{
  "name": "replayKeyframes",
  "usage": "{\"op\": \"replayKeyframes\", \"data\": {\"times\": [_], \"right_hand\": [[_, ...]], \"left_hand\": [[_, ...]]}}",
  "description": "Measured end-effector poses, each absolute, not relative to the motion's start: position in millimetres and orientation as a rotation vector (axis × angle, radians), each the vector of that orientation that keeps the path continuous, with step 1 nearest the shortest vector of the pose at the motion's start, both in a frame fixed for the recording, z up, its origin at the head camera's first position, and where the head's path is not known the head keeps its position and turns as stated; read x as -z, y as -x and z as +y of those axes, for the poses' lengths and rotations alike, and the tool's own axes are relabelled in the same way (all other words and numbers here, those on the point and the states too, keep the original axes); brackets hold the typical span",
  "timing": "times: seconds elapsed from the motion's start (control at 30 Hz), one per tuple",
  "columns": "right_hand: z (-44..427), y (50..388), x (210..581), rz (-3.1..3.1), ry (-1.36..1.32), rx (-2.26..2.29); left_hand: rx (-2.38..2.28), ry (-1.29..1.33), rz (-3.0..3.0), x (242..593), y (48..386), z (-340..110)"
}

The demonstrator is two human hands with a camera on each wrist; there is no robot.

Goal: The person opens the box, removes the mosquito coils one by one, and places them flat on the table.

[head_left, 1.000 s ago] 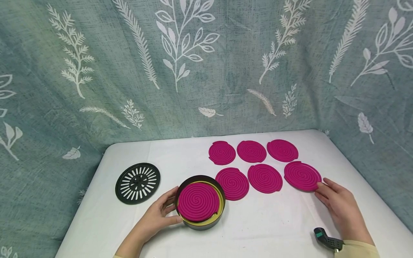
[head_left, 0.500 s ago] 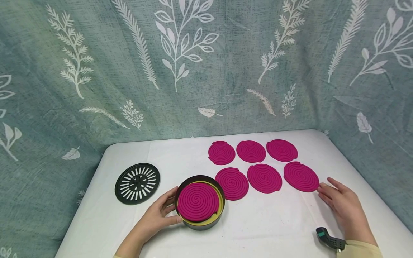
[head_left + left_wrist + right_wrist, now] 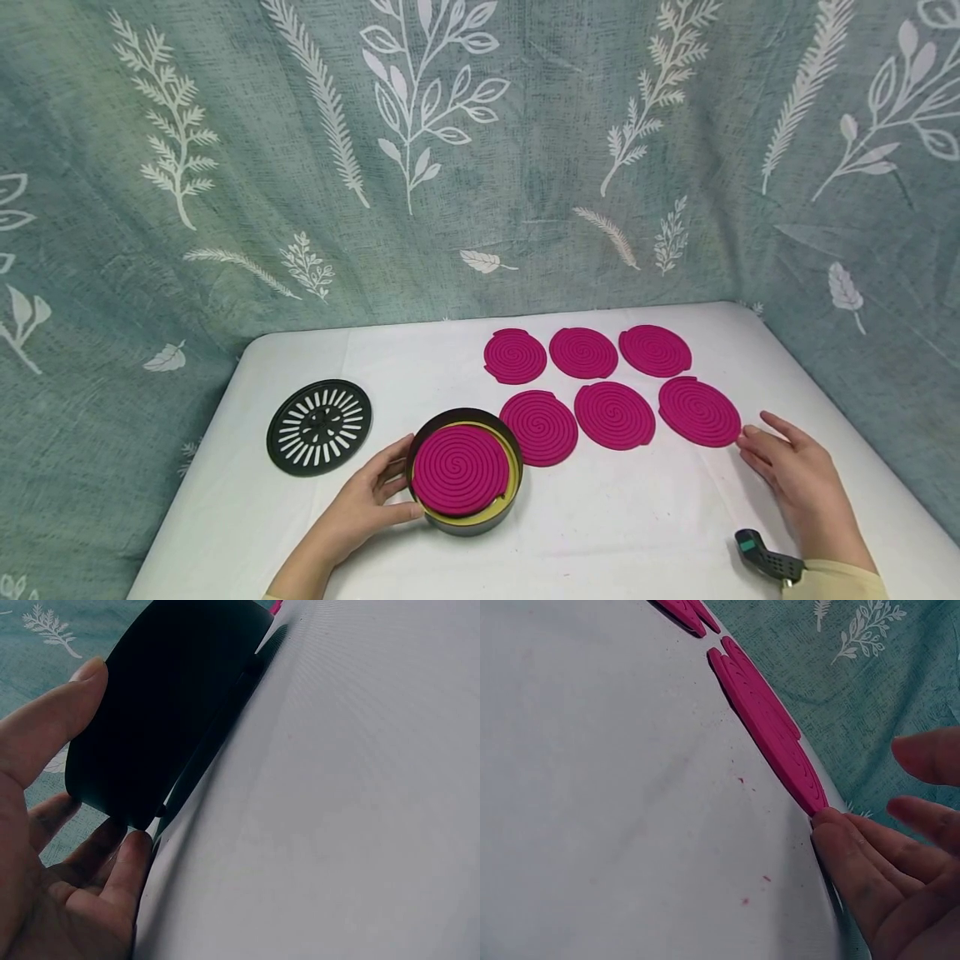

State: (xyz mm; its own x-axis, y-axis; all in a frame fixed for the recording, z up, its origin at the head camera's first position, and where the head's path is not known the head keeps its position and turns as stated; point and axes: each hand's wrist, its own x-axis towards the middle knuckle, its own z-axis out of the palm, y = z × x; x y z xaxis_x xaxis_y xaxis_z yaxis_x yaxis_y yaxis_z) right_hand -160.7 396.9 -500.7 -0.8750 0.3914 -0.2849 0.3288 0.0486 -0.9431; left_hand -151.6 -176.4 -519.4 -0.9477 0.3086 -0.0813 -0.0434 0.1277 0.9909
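Note:
In the head view my left hand grips the side of a round dark tin with a yellow inside. A pink mosquito coil lies in it. The left wrist view shows my thumb and fingers on either side of the tin. At the right, my right hand has its fingertips at the edge of a flat-lying mosquito coil. In the right wrist view the fingertips meet the end of this coil, and the other fingers stand apart.
Several more pink coils, such as the near-row coil and the far-row coil, lie in two rows on the white table. A black slotted lid lies at the left. A patterned curtain hangs behind the table.
The rightmost near coil has settled flat and slightly left. My right hand has drawn back a little to the right. The left hand and tin have stayed put.

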Motion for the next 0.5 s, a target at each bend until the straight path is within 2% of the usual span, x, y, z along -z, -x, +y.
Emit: {"op": "replayKeyframes", "data": {"times": [0.2, 0.5], "right_hand": [[386, 159, 491, -2.451, 0.73, -1.662], [364, 168, 469, -2.476, 0.42, -1.687]], "left_hand": [[-1.892, -0.284, 2.143, 519, 153, -177], [-1.907, -0.254, 2.108, 519, 152, -178]]}}
